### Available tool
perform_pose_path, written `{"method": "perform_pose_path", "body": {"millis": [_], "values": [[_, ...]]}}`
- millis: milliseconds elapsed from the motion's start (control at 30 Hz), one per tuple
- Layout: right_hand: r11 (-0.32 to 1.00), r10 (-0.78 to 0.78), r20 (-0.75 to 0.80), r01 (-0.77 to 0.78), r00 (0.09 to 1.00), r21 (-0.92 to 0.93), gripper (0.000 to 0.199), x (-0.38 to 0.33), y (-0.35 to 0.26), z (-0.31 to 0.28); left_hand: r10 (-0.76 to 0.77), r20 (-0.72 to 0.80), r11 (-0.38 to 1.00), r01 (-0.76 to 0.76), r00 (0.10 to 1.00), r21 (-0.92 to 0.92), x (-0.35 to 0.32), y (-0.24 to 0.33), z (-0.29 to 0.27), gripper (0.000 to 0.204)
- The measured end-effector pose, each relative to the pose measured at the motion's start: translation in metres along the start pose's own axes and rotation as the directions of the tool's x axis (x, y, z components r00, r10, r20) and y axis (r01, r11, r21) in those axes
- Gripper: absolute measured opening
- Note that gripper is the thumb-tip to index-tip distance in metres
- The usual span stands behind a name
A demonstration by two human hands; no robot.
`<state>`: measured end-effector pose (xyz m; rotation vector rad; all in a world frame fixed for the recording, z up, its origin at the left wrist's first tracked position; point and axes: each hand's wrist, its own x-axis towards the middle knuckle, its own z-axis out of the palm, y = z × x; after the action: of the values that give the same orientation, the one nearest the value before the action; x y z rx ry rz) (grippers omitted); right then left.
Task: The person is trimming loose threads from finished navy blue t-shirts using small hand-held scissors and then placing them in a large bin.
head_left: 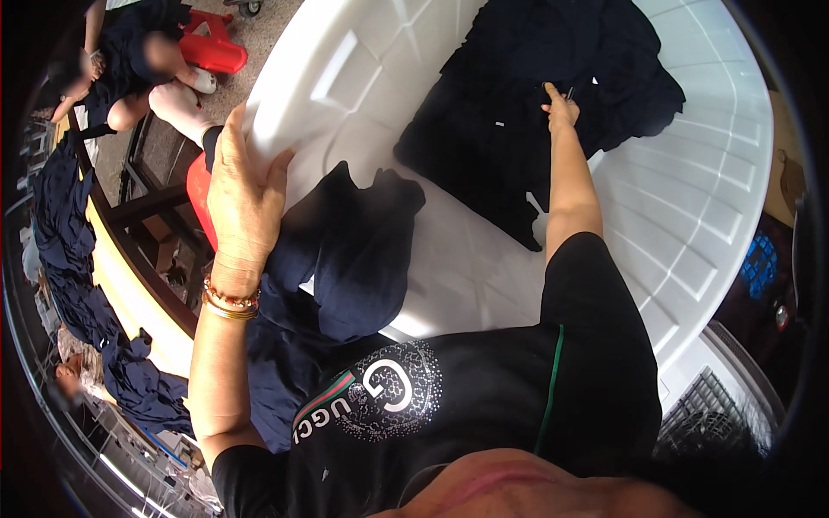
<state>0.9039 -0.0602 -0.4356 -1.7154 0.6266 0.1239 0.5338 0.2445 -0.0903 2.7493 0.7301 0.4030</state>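
A large white plastic tub (691, 207) with ribbed walls opens in front of me. Dark navy garments (492, 112) lie heaped against its far wall. My right hand (560, 108) reaches over this heap with its fingers closed. A small thin dark-and-shiny item pokes out beside them, too small to identify. At the tub's left rim rests my left hand (242, 194), fingers stretched and thumb apart, with bracelets on the wrist. Close to it, more navy cloth (363, 250) hangs over the near rim into the tub and spreads down beside my body.
On the left, a wooden table (129, 285) carries a long pile of dark cloth (65, 233). Another person (129, 78) sits at the upper left near a red plastic stool (211, 43). Behind the tub's lower right stands a fan-like grille (708, 419).
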Motion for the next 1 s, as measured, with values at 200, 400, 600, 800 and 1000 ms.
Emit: {"method": "perform_pose_path", "body": {"millis": [200,400,600,800,1000], "values": [[0.992,-0.021,0.051,0.015,0.998,0.128,0.042,0.027,-0.007,0.016,-0.039,0.034,0.997,0.041,0.999,-0.058,0.0,-0.001,-0.001,0.066],[0.942,0.281,0.096,-0.294,0.955,0.16,0.037,0.013,-0.045,0.031,-0.074,0.042,0.991,0.078,0.996,-0.108,-0.004,-0.001,-0.001,0.067],[0.862,0.365,0.163,-0.398,0.917,0.313,0.027,0.033,-0.044,0.038,-0.126,0.092,0.98,0.138,0.988,-0.144,-0.001,0.004,-0.001,0.067],[0.997,0.027,0.399,-0.055,0.917,0.061,0.023,0.001,-0.023,0.026,-0.089,0.073,0.985,0.099,0.993,-0.144,-0.003,0.003,0.0,0.067],[0.848,-0.074,0.718,0.423,0.692,-0.32,0.03,-0.073,0.049,-0.008,-0.045,0.029,0.996,0.048,0.999,-0.08,-0.004,0.002,0.002,0.068]]}}
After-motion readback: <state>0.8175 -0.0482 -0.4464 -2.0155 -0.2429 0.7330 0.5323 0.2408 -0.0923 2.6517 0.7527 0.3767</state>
